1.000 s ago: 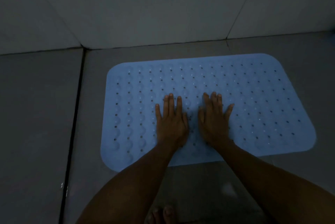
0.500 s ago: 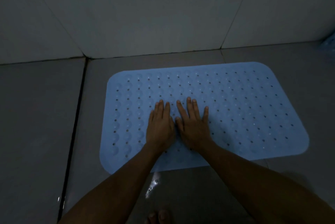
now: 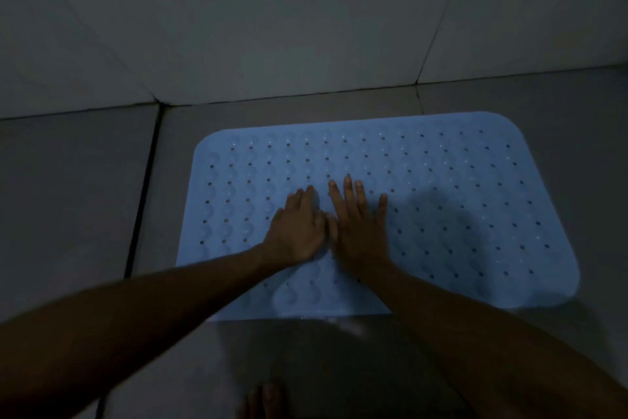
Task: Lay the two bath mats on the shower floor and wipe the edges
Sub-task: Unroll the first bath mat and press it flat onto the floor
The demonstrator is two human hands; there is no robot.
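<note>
A light blue bath mat (image 3: pixel 458 208) with rows of small holes and rounded corners lies flat on the dim grey shower floor. My left hand (image 3: pixel 299 228) and my right hand (image 3: pixel 356 232) press on the mat's left-middle part, palms down, side by side and touching at the thumbs. The right hand's fingers are straight and spread; the left hand's fingers lie close together. Only one mat is in view. No cloth is visible.
Large grey floor tiles (image 3: pixel 68 201) surround the mat, with a dark grout line (image 3: pixel 144 191) to its left. The tiled wall (image 3: pixel 306 18) rises just beyond the mat's far edge. Toes of a bare foot (image 3: pixel 263 401) show at the bottom edge.
Both hands have slid leftward across the mat and come closer together, staying flat on it. The view has shifted, so the mat sits lower and more to the right.
</note>
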